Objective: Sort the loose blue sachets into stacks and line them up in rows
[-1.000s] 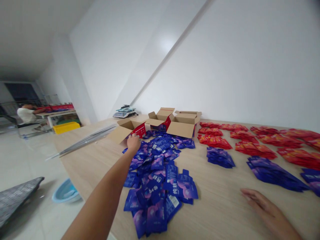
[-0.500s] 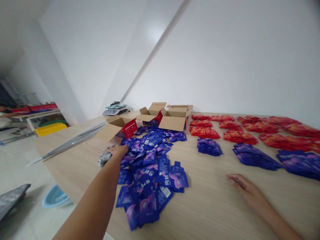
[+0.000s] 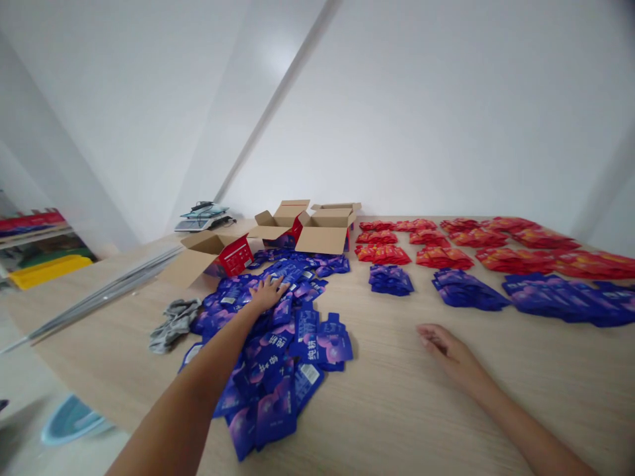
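Note:
My left hand (image 3: pixel 269 294) lies over a heap of blue-purple pouches (image 3: pixel 278 340), its fingers spread on the pouches near the heap's middle. Nothing shows gripped in it. To the left of the heap a crumpled grey glove (image 3: pixel 174 324) rests on the table. My right hand (image 3: pixel 444 347) is at the bare tabletop right of the heap, fingers loosely bent and holding nothing visible. Beyond it lie stacked blue pouches: a small stack (image 3: pixel 390 280), a middle one (image 3: pixel 467 289) and a longer row (image 3: pixel 565 301) at the right.
Several red pouch stacks (image 3: pixel 444 256) stand in rows toward the wall. Open cartons (image 3: pixel 325 239) and another open carton (image 3: pixel 218 251) sit behind the heap. A scale (image 3: pixel 202 218), thin grey rods (image 3: pixel 106 294), a yellow crate (image 3: pixel 49 270) and a blue basin (image 3: pixel 74 420) are leftward.
My left hand has moved from the grey glove rightward onto the blue heap, fingers now spread. The view has turned right; my right hand remains over the tabletop.

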Demonstrator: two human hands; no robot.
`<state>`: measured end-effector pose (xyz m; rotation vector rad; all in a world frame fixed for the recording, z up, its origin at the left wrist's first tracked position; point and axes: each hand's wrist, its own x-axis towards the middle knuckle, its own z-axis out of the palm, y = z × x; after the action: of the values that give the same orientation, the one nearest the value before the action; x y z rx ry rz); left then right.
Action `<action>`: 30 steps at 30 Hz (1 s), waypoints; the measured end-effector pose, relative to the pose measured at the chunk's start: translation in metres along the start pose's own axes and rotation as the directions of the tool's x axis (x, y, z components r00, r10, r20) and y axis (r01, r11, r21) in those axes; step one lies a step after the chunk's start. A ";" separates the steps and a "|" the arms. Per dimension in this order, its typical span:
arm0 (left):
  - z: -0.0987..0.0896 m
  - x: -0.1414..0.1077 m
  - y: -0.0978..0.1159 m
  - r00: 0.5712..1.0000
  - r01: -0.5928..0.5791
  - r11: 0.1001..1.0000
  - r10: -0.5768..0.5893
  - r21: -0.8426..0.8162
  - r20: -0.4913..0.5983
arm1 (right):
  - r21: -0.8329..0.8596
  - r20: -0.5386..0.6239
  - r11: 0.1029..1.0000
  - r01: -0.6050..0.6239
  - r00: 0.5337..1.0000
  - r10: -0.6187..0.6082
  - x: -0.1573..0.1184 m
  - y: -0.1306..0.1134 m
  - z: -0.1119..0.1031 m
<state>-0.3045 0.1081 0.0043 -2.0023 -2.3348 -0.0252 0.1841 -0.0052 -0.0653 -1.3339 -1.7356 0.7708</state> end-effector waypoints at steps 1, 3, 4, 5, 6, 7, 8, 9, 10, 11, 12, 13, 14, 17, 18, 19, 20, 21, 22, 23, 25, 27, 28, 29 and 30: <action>-0.002 -0.002 0.008 1.000 -0.002 1.000 0.002 0.003 0.024 | -0.015 0.012 1.000 0.016 1.000 -0.016 -0.001 -0.002 0.000; -0.010 -0.009 0.026 1.000 -0.007 1.000 0.007 0.001 0.005 | -0.047 0.024 0.998 0.048 0.999 -0.047 -0.002 -0.006 0.000; -0.016 -0.015 0.037 0.999 -0.039 0.999 0.039 0.005 -0.032 | -0.063 0.027 0.996 0.060 0.998 -0.058 -0.003 -0.008 -0.001; -0.021 -0.023 0.051 0.992 -0.096 0.995 0.096 0.005 -0.083 | -0.077 0.029 0.995 0.070 0.997 -0.068 -0.003 -0.009 -0.001; -0.026 -0.035 0.066 0.977 -0.181 0.983 0.178 -0.010 -0.120 | -0.088 0.027 0.993 0.081 0.996 -0.079 -0.004 -0.011 -0.001; -0.029 -0.048 0.081 0.953 -0.278 0.960 0.270 -0.042 -0.136 | -0.096 0.025 0.991 0.093 0.996 -0.091 -0.004 -0.012 -0.001; -0.031 -0.064 0.097 0.921 -0.383 0.920 0.372 -0.088 -0.116 | -0.101 0.026 0.989 0.105 0.994 -0.103 -0.005 -0.013 -0.001; -0.031 -0.081 0.111 0.888 -0.459 0.878 0.453 -0.137 -0.073 | -0.103 0.027 0.988 0.118 0.993 -0.115 -0.005 -0.014 -0.001; -0.029 -0.099 0.124 0.859 -0.502 0.846 0.512 -0.180 0.007 | -0.105 0.030 0.986 0.130 0.991 -0.127 -0.005 -0.014 -0.001; -0.026 -0.117 0.134 0.819 -0.536 0.819 0.564 -0.205 0.109 | -0.109 0.033 0.984 0.140 0.990 -0.137 -0.005 -0.014 0.000; -0.023 -0.132 0.143 0.804 -0.544 0.814 0.575 -0.202 0.152 | -0.117 0.034 0.982 0.147 0.989 -0.144 -0.004 -0.013 0.001; -0.019 -0.145 0.151 0.809 -0.538 0.820 0.567 -0.195 0.154 | -0.129 0.033 0.980 0.152 0.988 -0.149 -0.003 -0.013 0.001; -0.015 -0.156 0.159 0.818 -0.530 0.825 0.558 -0.196 0.140 | -0.147 0.033 0.977 0.157 0.988 -0.153 -0.002 -0.013 0.002; -0.005 -0.168 0.189 0.832 -0.521 0.808 0.552 -0.274 0.047 | -0.214 0.034 0.963 0.162 0.987 -0.158 0.002 -0.014 0.005; -0.003 -0.167 0.202 0.817 -0.539 0.778 0.577 -0.322 0.027 | -0.226 0.035 0.962 0.156 0.988 -0.152 0.004 -0.015 0.006; -0.001 -0.165 0.216 0.793 -0.561 0.738 0.609 -0.375 0.011 | -0.228 0.036 0.963 0.145 0.989 -0.141 0.007 -0.016 0.006; 0.000 -0.162 0.231 0.759 -0.587 0.682 0.651 -0.435 -0.005 | -0.216 0.031 0.968 0.128 0.992 -0.124 0.009 -0.017 0.006; 0.001 -0.159 0.245 0.723 -0.606 0.616 0.690 -0.504 -0.025 | -0.195 0.019 0.975 0.105 0.995 -0.103 0.012 -0.018 0.006; 0.001 -0.156 0.258 0.702 -0.601 0.550 0.710 -0.580 -0.055 | -0.170 0.003 0.982 0.079 0.997 -0.080 0.014 -0.018 0.005; 0.000 -0.154 0.268 0.699 -0.585 0.489 0.709 -0.647 -0.095 | -0.150 -0.015 0.987 0.055 0.998 -0.058 0.015 -0.018 0.003; -0.002 -0.150 0.276 0.741 -0.541 0.417 0.647 -0.730 -0.180 | -0.125 -0.051 0.992 0.018 0.998 -0.024 0.016 -0.018 -0.001; -0.003 -0.150 0.268 0.792 -0.524 0.431 0.564 -0.735 -0.234 | -0.096 -0.050 0.995 0.006 0.999 -0.011 0.011 -0.019 -0.006; -0.004 -0.150 0.259 0.806 -0.523 0.466 0.544 -0.714 -0.235 | -0.081 -0.026 0.997 0.017 0.999 -0.020 0.007 -0.022 -0.008; -0.004 -0.152 0.249 0.815 -0.519 0.512 0.538 -0.685 -0.215 | -0.071 0.015 0.997 0.040 0.999 -0.039 0.002 -0.025 -0.011; -0.003 -0.153 0.238 0.818 -0.515 0.560 0.548 -0.649 -0.175 | -0.071 0.073 0.995 0.072 0.995 -0.066 -0.003 -0.029 -0.014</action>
<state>-0.0460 -0.0066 -0.0088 -2.9950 -1.7339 -0.9364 0.1825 -0.0156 -0.0348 -1.3019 -1.8722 0.7291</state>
